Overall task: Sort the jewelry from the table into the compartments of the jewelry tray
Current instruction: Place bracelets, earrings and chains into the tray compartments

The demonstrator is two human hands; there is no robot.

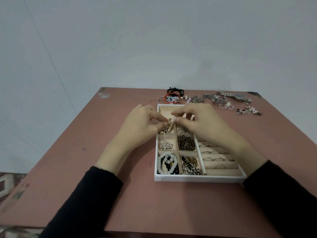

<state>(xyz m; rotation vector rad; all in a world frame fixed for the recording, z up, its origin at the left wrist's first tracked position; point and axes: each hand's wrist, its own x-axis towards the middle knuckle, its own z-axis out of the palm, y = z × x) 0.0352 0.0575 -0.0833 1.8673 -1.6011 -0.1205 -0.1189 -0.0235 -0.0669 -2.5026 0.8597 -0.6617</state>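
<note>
A white jewelry tray [197,179] with beige compartments sits on the pink table [137,194]. Both hands hover over its far left part. My left hand [142,122] and my right hand [200,122] each pinch an end of a small beaded bracelet [171,122] with pale and gold beads, held above a compartment that holds similar beads. Nearer compartments hold a silver brooch [165,145], dark beads [186,143], a white bead bracelet [167,163] and chains [191,165]. Rings [217,158] sit in the roll slots on the right.
Loose jewelry lies beyond the tray along the table's far edge: black and red cord bracelets [174,95], small beads and charms [193,99], two metal watches [229,97] and pearl earrings [248,110]. A grey wall rises right behind the table.
</note>
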